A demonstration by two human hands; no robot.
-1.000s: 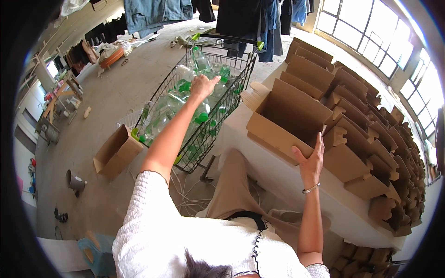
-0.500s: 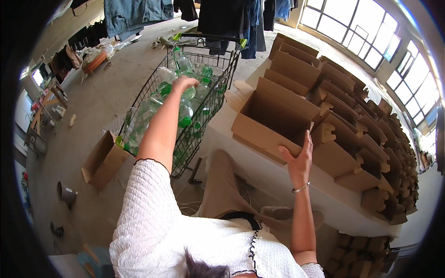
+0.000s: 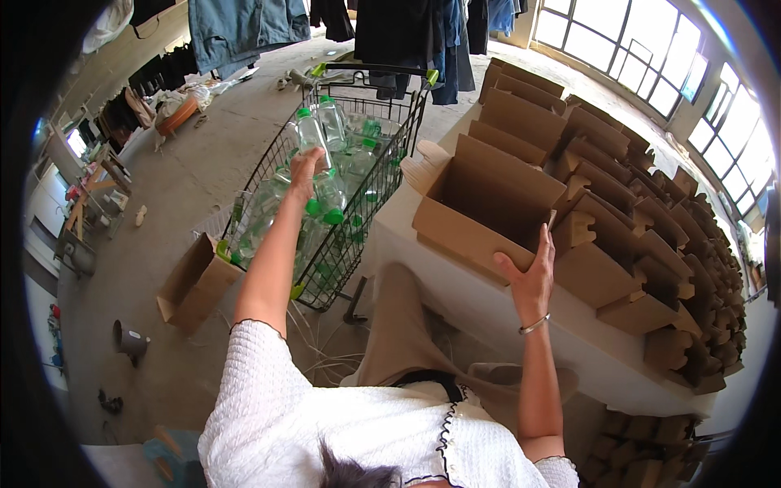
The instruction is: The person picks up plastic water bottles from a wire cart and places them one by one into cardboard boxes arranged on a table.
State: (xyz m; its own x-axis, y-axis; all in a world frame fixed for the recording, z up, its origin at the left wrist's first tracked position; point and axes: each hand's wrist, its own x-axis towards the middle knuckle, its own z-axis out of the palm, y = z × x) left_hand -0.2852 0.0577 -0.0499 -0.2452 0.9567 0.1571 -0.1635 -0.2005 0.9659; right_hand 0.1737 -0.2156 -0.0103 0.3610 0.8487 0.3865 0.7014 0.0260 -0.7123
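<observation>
Head view: the left hand [image 3: 303, 169] is closed around a clear bottle [image 3: 311, 134] with a green cap, arm stretched out over the cart [image 3: 325, 195] of bottles. Beside the cart, the right hand [image 3: 529, 272], fingers open, touches the open box [image 3: 488, 203].

clear bottle [image 3: 311, 138] green cap, brown box [image 3: 488, 203]

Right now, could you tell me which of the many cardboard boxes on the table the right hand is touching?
The right hand rests on the large open box at the table's near-left corner, beside the wire cart; the other boxes stand further back, untouched.
</observation>
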